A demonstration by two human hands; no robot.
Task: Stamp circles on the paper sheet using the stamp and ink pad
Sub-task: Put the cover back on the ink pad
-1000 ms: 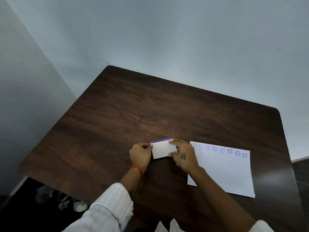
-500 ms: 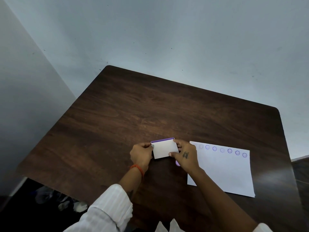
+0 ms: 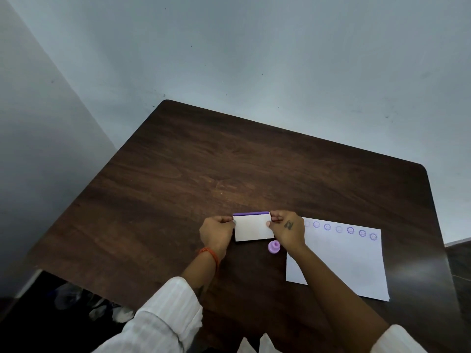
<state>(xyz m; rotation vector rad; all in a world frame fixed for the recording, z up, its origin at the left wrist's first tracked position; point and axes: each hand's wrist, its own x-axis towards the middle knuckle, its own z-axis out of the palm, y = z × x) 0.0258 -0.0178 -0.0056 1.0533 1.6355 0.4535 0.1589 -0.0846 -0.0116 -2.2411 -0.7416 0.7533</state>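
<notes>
**Ink pad squared up, stamp uncovered on the surface**

While both hands kept the ink pad [image 3: 253, 227] pinched between them, the picture shifted in one useful way: the right hand [image 3: 286, 230] had slid to the pad's right end, and the small purple stamp [image 3: 274, 247], half a second earlier only a sliver under that hand, showed whole, lying by itself on the surface [image 3: 204, 169] just in front of the pad's near right corner. The left hand [image 3: 216, 233] held the left end as before, its grip closed narrowly on the case, fingertips on the edge; the right hand's grip was likewise closed on the opposite end, thumb low and fingers high. The pad also sat squarer to the camera than a second earlier, its white lid facing up and a purple strip along the far edge.

I judged the lid to be shut or nearly so, though whether the hands were opening or closing it could not be told. The stamp was free, touched by neither hand.

The paper sheet [image 3: 344, 266] lay to the right, partly under the right forearm, with a row of purple circles [image 3: 350, 230] along its far edge, the leftmost ones fainter. Most of the sheet was bare, so plenty of stamping seemingly remained.

No brand or label could be read on the pad, stamp or sheet. The circles seemed to enclose small faces; a dark mark on the right hand was illegible.
</notes>
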